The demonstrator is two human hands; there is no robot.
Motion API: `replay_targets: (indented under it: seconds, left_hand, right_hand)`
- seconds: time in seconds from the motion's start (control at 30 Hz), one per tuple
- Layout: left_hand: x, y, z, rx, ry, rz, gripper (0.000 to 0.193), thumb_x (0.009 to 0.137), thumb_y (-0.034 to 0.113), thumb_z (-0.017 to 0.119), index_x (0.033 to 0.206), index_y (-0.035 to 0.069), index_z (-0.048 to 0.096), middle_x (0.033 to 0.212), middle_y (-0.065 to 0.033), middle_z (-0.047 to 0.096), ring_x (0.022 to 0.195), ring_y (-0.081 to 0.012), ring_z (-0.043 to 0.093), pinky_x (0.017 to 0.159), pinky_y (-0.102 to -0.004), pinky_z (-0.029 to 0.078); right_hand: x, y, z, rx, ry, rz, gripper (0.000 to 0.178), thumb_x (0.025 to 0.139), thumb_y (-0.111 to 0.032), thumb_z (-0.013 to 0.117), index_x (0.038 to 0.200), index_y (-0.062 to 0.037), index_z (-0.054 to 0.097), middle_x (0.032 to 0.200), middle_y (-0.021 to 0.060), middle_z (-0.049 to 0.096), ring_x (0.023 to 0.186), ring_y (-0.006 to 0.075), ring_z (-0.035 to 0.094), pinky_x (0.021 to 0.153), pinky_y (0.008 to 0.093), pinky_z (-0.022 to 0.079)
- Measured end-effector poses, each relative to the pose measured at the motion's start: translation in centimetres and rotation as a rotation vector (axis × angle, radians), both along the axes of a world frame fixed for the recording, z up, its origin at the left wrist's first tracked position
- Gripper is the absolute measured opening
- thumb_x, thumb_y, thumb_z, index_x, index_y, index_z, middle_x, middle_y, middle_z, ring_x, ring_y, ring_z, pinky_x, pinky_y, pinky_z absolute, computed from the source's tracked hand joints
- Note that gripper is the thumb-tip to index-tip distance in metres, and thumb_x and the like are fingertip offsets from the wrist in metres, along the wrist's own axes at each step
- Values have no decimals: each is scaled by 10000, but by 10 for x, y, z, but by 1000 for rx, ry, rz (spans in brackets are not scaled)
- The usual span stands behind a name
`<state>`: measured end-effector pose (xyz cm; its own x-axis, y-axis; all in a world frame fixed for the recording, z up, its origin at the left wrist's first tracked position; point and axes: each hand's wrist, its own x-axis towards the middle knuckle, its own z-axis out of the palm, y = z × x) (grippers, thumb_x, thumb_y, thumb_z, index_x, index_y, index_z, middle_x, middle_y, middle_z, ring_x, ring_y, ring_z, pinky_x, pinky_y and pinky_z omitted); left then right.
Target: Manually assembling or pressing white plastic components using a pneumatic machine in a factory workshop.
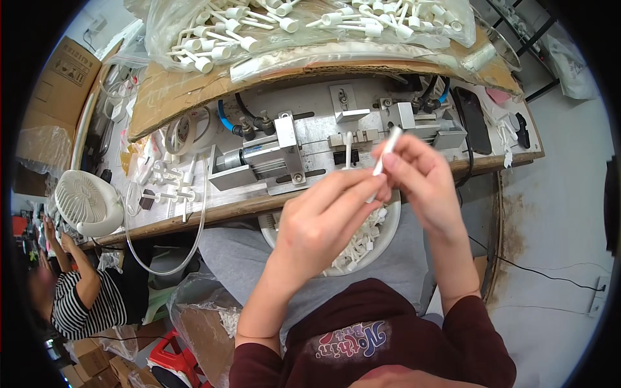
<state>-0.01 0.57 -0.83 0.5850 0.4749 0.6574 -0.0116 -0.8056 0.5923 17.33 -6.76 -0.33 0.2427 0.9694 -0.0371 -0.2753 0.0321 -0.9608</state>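
A slim white plastic piece (pixel 388 150) is pinched between the thumb and fingers of my right hand (pixel 424 178). My left hand (pixel 323 216) meets it at its lower end, fingers closed together. Just above the left fingers a white rod with a rounded tip (pixel 348 150) points toward the metal fixture; whether that hand holds it I cannot tell. Beneath both hands, a round white tub (pixel 391 227) on my lap holds many small white plastic parts (pixel 362 242), partly hidden by my left hand and wrist.
Metal clamps with cylinders (pixel 259 158) stand on the bench. Above them, cardboard (pixel 155 97) carries bagged white capped parts (pixel 226 29). A white fan (pixel 89 202) and looping clear tube (pixel 162 270) are at left; a black phone (pixel 472 119) lies right. Another person (pixel 90 297) sits at lower left.
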Motion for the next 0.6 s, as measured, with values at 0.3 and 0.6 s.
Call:
replay_targets:
  seconds: [0.3,0.6]
  left_hand:
    - [1,5,-24,94,256,275,274,776,56,804,1036,13,732,1181,-95,713,803,-206,716,691,-302,587]
    - [13,13,-32,266,402,278,237,766,88,751,985,2,731,1208,-125,714,621,-160,677,581,-284,519]
  right_hand:
    - [63,137,100,354,-1676,-222,339,733,-44,711,1068,2,689,1108,201,656,1139,360,586,989,416,481]
    - [72,227,77,-95,-2190,96,325,754,-43,741,1068,-22,660,1162,59,642,1106,313,647,900,431,564]
